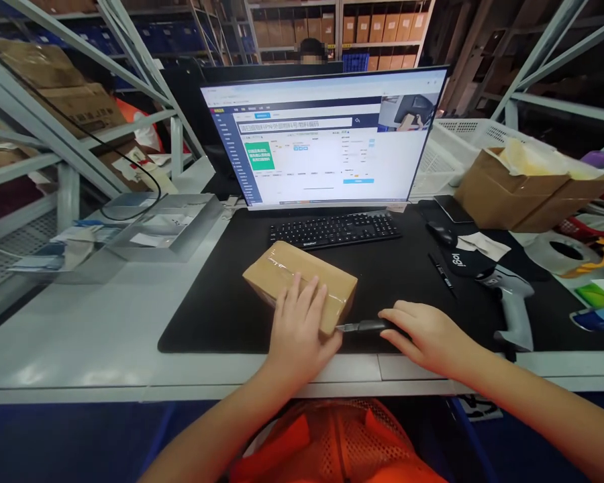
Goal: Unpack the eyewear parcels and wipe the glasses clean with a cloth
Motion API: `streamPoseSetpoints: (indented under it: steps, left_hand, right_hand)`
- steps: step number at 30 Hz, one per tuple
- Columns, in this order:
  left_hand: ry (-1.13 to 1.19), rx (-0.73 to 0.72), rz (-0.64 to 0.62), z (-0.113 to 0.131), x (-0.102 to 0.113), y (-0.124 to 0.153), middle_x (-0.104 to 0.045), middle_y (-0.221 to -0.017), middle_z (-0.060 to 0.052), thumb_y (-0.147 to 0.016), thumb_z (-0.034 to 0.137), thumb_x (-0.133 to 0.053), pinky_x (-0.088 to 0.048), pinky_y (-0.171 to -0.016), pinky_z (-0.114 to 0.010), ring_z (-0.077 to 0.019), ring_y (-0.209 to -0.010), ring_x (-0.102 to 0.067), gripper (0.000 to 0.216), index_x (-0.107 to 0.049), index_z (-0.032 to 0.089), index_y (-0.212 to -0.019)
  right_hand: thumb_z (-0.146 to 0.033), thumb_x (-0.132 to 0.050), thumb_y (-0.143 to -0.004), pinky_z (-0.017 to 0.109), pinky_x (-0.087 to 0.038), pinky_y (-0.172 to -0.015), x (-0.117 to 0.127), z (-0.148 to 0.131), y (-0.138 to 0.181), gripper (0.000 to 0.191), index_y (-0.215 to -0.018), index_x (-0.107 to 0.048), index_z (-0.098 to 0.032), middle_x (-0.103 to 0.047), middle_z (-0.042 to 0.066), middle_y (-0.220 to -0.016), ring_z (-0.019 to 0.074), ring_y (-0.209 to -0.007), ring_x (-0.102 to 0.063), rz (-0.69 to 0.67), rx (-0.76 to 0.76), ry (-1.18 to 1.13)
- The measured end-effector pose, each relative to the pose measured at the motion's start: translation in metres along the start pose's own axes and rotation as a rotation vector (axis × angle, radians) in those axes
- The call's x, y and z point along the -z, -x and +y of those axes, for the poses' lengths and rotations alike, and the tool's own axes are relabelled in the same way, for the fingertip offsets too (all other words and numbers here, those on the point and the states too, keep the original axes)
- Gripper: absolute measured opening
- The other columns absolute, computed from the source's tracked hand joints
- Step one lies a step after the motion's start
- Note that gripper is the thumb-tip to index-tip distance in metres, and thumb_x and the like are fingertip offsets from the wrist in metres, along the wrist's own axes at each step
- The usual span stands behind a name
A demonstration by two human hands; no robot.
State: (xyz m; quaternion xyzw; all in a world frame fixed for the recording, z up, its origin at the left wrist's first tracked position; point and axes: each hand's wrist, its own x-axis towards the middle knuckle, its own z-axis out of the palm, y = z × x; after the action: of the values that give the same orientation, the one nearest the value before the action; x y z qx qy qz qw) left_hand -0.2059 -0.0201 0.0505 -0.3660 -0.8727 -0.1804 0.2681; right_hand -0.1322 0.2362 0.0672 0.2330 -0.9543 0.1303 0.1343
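Note:
A small brown cardboard box (286, 272) sealed with clear tape lies on the black desk mat (216, 315) in front of the keyboard. My left hand (299, 329) rests flat on the box's near end, fingers stretched out. My right hand (427, 335) lies just to the right of the box, fingers closed on a black utility knife (363, 327). The knife's blade tip points left and touches the box's near right corner.
A black keyboard (335, 229) and a monitor (325, 137) stand behind the box. A mouse (441, 234), pen (441, 270), barcode scanner (508, 295) and open cardboard box (513, 188) sit to the right. A clear tray (166, 228) lies left. Another person is behind the monitor.

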Motion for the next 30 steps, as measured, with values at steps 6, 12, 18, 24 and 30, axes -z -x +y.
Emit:
streamPoseSetpoints:
  steps: [6,12,18,24,30]
  left_hand:
    - [-0.027,-0.024,0.062,-0.002,-0.003,-0.002,-0.061,-0.141,-0.02,-0.083,0.03,-0.067,-0.036,-0.113,-0.056,-0.0415,-0.138,-0.049,0.052,-0.059,0.008,-0.13]
    - [-0.038,-0.018,0.081,0.002,-0.004,-0.003,-0.063,-0.138,-0.02,-0.083,0.029,-0.068,-0.037,-0.112,-0.056,-0.0412,-0.135,-0.053,0.051,-0.059,0.01,-0.129]
    - [-0.026,-0.015,0.06,0.0,-0.004,-0.002,-0.062,-0.139,-0.021,-0.081,0.027,-0.067,-0.037,-0.111,-0.056,-0.0426,-0.137,-0.051,0.054,-0.057,0.009,-0.131]
    - [-0.031,-0.031,0.055,-0.003,-0.004,-0.001,-0.061,-0.139,-0.023,-0.081,0.029,-0.068,-0.038,-0.11,-0.055,-0.043,-0.139,-0.048,0.06,-0.053,0.008,-0.136]
    - [-0.029,-0.034,0.038,-0.003,-0.003,-0.001,-0.061,-0.139,-0.023,-0.081,0.029,-0.066,-0.037,-0.11,-0.055,-0.043,-0.139,-0.048,0.065,-0.049,0.009,-0.14]
  right_hand:
    - [-0.034,-0.045,-0.105,0.033,-0.048,-0.064,0.0,0.021,-0.01,0.028,-0.107,-0.065,-0.014,-0.067,0.008,-0.085,0.0212,-0.073,-0.065,0.064,0.057,0.024]
    - [-0.034,-0.045,-0.104,0.032,-0.046,-0.063,0.0,0.021,-0.015,0.027,-0.107,-0.064,-0.015,-0.067,0.007,-0.085,0.0203,-0.072,-0.064,0.074,0.063,-0.028]
    - [-0.032,-0.049,-0.103,0.032,-0.046,-0.063,-0.005,0.024,-0.008,0.024,-0.108,-0.065,-0.014,-0.065,0.006,-0.081,0.0202,-0.071,-0.063,0.062,0.115,-0.052]
    - [-0.033,-0.048,-0.103,0.032,-0.047,-0.065,-0.007,0.031,-0.013,0.025,-0.108,-0.064,-0.014,-0.067,0.007,-0.085,0.0202,-0.073,-0.063,0.076,0.087,-0.039]
    - [-0.033,-0.049,-0.103,0.033,-0.045,-0.064,-0.002,0.03,-0.013,0.025,-0.109,-0.064,-0.014,-0.064,0.006,-0.082,0.0201,-0.072,-0.061,0.052,0.097,-0.027]
